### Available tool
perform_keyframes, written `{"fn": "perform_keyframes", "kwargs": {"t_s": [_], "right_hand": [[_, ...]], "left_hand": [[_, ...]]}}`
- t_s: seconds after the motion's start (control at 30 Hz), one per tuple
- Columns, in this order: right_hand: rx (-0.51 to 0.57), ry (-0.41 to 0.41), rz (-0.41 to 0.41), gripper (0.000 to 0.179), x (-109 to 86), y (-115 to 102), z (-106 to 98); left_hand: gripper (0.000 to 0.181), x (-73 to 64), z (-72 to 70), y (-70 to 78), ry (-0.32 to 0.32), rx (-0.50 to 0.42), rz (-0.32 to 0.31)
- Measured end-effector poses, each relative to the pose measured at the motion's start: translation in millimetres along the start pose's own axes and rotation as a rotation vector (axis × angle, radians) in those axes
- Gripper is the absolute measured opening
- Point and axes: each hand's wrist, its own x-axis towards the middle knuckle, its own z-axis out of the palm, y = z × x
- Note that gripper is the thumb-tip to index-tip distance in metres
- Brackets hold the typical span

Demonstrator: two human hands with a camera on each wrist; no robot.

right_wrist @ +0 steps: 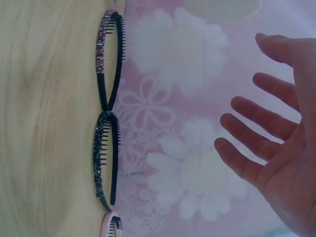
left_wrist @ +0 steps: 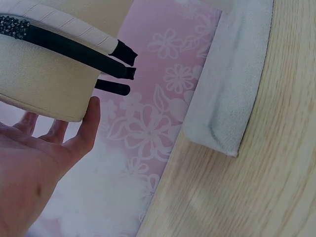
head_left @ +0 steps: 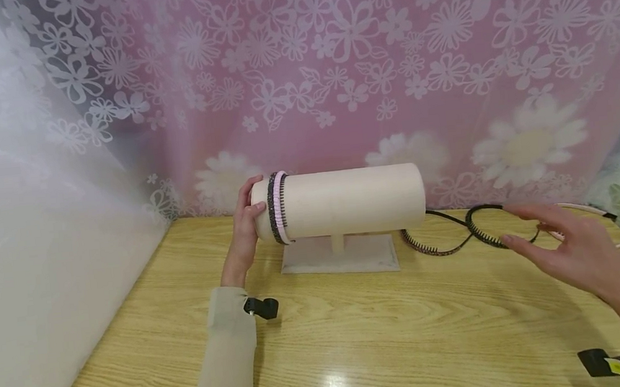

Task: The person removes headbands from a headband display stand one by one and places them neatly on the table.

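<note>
A cream padded headband stand (head_left: 355,198) lies crosswise on its post and flat base (head_left: 345,265). My left hand (head_left: 243,231) grips its left end, thumb in front and fingers behind. Right beside those fingers, a black sparkly headband (head_left: 273,212) and a pink wrapped headband (head_left: 279,206) sit round the cylinder; their dark tips hang below it in the left wrist view. My right hand (head_left: 573,249) hovers with fingers spread and nothing held, close to a black glittery toothed headband (right_wrist: 98,163) on the table.
Left of that black headband lies a reddish glitter headband (head_left: 427,249) with teeth, near the stand's right end. A pink headband (right_wrist: 109,227) and other bands lie further right. A flowered pink curtain (head_left: 305,82) rises behind the wooden table (head_left: 413,333).
</note>
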Motion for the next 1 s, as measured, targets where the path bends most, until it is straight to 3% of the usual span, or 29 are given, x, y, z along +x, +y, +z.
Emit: {"fn": "perform_keyframes", "kwargs": {"t_s": [0.23, 0.67, 1.0], "right_hand": [[-0.044, 0.012, -0.056, 0.062, 19.0, -9.5, -2.3], [0.085, -0.013, -0.089, 0.072, 35.2, -29.5, 5.8], [0.113, -0.008, -0.160, 0.077, 49.0, -44.6, 11.9]], "left_hand": [[0.060, 0.0, 0.4, -0.1, -0.001, -0.012, 0.001], [0.063, 0.7, 0.7, 1.7, -0.011, -0.001, 0.006], [0.062, 0.6, -0.2, 0.4, -0.014, -0.005, 0.015]]}}
